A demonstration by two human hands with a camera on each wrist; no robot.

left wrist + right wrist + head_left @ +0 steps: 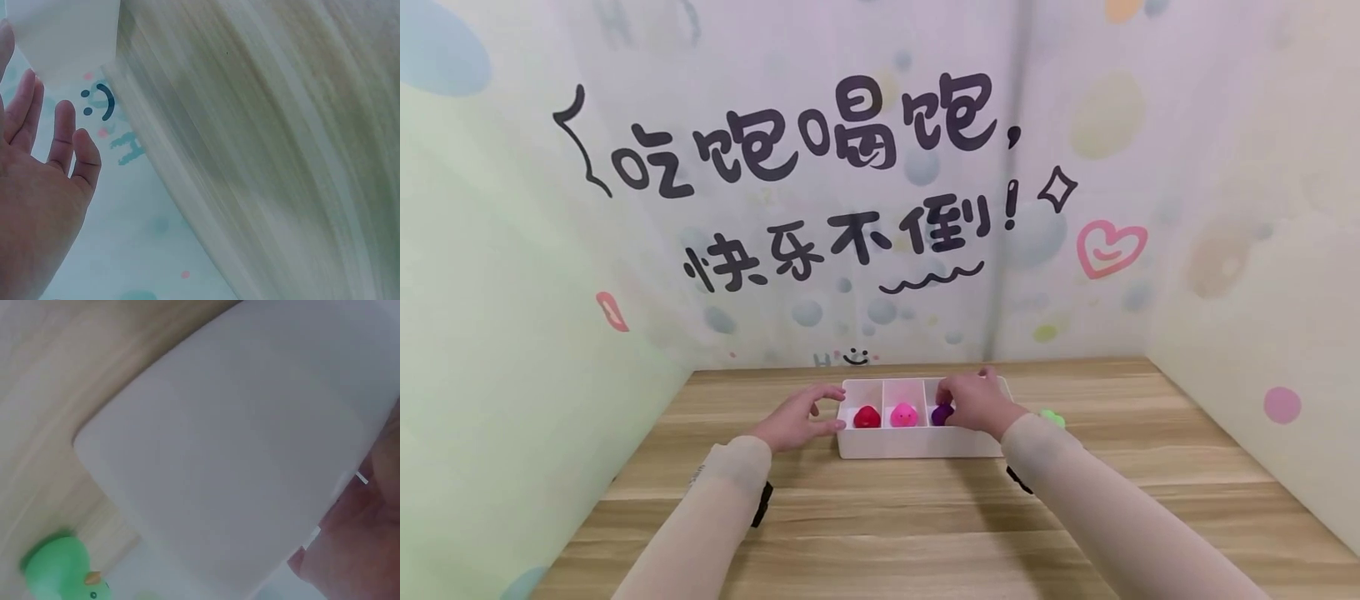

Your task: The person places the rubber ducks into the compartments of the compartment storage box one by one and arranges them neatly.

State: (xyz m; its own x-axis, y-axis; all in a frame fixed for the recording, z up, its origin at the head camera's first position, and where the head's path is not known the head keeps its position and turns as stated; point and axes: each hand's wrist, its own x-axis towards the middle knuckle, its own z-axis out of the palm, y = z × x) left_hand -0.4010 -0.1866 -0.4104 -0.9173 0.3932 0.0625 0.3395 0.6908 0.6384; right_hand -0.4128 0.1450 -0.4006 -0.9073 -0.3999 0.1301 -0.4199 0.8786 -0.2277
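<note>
A white divided box [917, 444] stands on the wooden table. A red toy [867, 417] sits in its left compartment and a pink toy duck [904, 415] in the one beside it. My right hand [979, 402] reaches into the third compartment, its fingers round a purple toy [942, 414] that they partly cover. At the box's left end is my left hand [797, 422], thumb and fingers spread; in the left wrist view the fingertips come close to the white wall. A green toy duck [59, 570] lies on the table beyond the box's right end.
The wooden table [865, 533] runs back to a printed wall [850, 333] with black lettering. Side walls [1262, 317] bound it left and right. My right forearm crosses in front of the box's right end.
</note>
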